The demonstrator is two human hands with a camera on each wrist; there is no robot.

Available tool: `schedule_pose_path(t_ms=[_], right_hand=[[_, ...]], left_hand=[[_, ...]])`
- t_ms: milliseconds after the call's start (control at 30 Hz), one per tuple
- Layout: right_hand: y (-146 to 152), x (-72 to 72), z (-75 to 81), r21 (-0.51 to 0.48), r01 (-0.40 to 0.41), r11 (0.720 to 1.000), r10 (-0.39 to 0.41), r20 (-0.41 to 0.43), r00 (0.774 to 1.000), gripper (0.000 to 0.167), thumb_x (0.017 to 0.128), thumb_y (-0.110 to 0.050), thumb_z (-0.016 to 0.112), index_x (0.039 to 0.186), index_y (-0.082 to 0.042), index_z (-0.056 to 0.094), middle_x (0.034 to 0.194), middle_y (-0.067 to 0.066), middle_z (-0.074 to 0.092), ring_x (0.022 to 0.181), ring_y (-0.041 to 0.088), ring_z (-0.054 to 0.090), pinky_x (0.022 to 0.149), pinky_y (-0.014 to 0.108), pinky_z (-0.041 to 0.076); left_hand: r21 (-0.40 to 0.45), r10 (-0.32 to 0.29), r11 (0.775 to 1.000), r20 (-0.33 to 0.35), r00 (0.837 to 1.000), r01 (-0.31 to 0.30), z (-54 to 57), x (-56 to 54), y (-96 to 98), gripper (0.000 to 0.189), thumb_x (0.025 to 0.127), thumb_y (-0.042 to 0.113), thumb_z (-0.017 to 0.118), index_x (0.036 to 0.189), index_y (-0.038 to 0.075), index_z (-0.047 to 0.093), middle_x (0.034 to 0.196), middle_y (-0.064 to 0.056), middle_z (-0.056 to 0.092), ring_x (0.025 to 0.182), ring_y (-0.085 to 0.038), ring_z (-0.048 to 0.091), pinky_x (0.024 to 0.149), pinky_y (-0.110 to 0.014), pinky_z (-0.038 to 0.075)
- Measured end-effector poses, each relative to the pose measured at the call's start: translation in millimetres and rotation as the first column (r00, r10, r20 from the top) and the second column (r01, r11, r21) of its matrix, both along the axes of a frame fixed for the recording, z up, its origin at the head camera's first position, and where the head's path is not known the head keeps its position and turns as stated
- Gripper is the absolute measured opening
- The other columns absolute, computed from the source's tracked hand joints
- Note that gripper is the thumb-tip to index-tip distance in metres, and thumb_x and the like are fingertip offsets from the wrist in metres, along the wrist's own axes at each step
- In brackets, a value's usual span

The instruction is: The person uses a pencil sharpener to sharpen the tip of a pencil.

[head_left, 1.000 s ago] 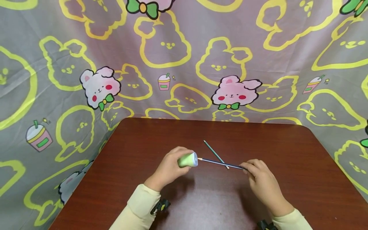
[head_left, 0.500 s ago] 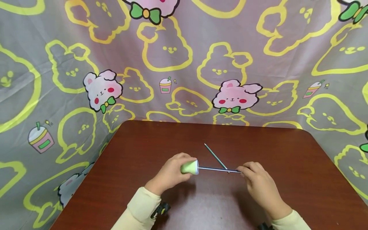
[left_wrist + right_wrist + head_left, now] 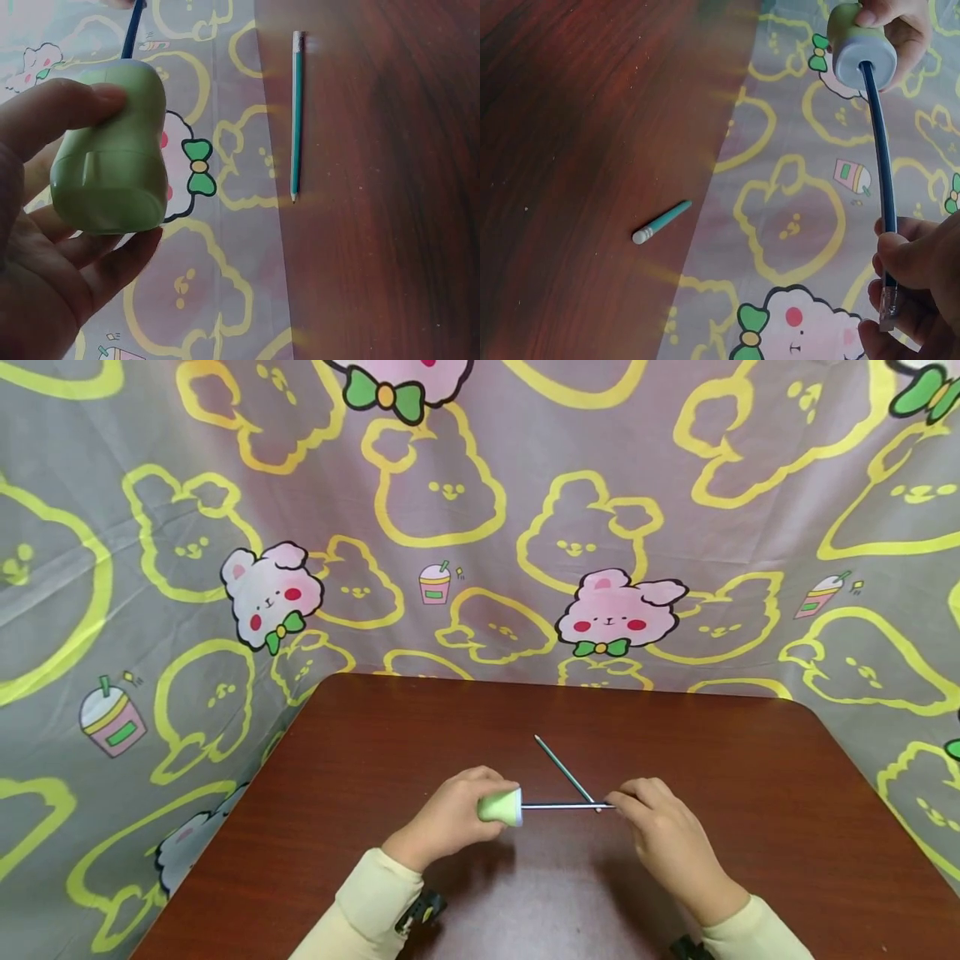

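My left hand point(image 3: 448, 820) grips a light green pencil sharpener point(image 3: 499, 807) above the table, its pale blue end facing right. In the right wrist view, a dark blue pencil point(image 3: 880, 150) has its far end in the hole of that pale end. My right hand point(image 3: 667, 835) pinches the pencil near its eraser end between thumb and fingers. The pencil's tip is hidden inside the sharpener. A teal pencil point(image 3: 561, 767) lies on the table behind, its pointed end away from me and its eraser end nearer.
The brown wooden table point(image 3: 390, 727) has rounded far corners. A grey curtain point(image 3: 480, 552) printed with yellow outlines and rabbit faces hangs behind it and along the sides.
The blue pencil's tip was just outside the sharpener's hole and is now inside it. My right hand has moved slightly left with the pencil. The teal pencil has stayed on the table.
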State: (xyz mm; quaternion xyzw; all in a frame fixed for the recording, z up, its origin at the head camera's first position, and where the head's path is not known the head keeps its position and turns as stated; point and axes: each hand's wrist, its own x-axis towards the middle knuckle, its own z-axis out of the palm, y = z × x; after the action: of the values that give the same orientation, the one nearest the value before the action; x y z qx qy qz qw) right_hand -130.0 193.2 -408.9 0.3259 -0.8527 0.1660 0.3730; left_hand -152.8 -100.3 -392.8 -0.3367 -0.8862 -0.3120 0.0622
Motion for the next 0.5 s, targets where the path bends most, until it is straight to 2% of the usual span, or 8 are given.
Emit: schedule_pose_path(t_ms=[133, 267, 500], right_hand=[[-2, -1.6, 1.6, 0.009, -0.004, 1.000, 0.005, -0.014, 1.000, 0.023, 0.074, 0.007, 0.058, 0.086, -0.007, 0.071, 0.085, -0.001, 0.058, 0.077, 0.018, 0.052, 0.061, 0.030, 0.045], [-3, -1.6, 5.2, 0.025, -0.007, 1.000, 0.007, 0.014, 1.000, 0.033, 0.066, 0.015, 0.058, 0.085, -0.007, 0.071, 0.084, -0.001, 0.058, 0.076, 0.017, 0.051, 0.060, 0.029, 0.044], [-4, -2.7, 12.9, 0.043, 0.002, 0.999, -0.004, 0.066, 0.998, 0.043, 0.058, 0.022, 0.060, 0.085, -0.010, 0.072, 0.084, -0.004, 0.058, 0.078, 0.014, 0.052, 0.059, 0.030, 0.047]], left_hand=[[-0.007, 0.002, 1.000, -0.031, 1.000, -0.002, -0.4, 0.0, 0.9, 0.048, 0.070, 0.006, 0.080, 0.117, 0.006, 0.069, 0.101, -0.002, 0.064, 0.090, -0.016, 0.058, 0.078, -0.026, 0.050], [-0.008, -0.005, 1.000, -0.087, 0.996, 0.004, -0.6, 0.5, 1.0, 0.047, 0.070, 0.007, 0.080, 0.115, 0.007, 0.070, 0.098, -0.001, 0.064, 0.090, -0.016, 0.058, 0.078, -0.026, 0.050], [-0.002, -0.032, 0.999, -0.208, 0.978, 0.033, 0.4, 0.6, 0.4, 0.046, 0.067, 0.008, 0.082, 0.111, 0.006, 0.072, 0.096, -0.001, 0.064, 0.088, -0.016, 0.058, 0.078, -0.025, 0.049]])
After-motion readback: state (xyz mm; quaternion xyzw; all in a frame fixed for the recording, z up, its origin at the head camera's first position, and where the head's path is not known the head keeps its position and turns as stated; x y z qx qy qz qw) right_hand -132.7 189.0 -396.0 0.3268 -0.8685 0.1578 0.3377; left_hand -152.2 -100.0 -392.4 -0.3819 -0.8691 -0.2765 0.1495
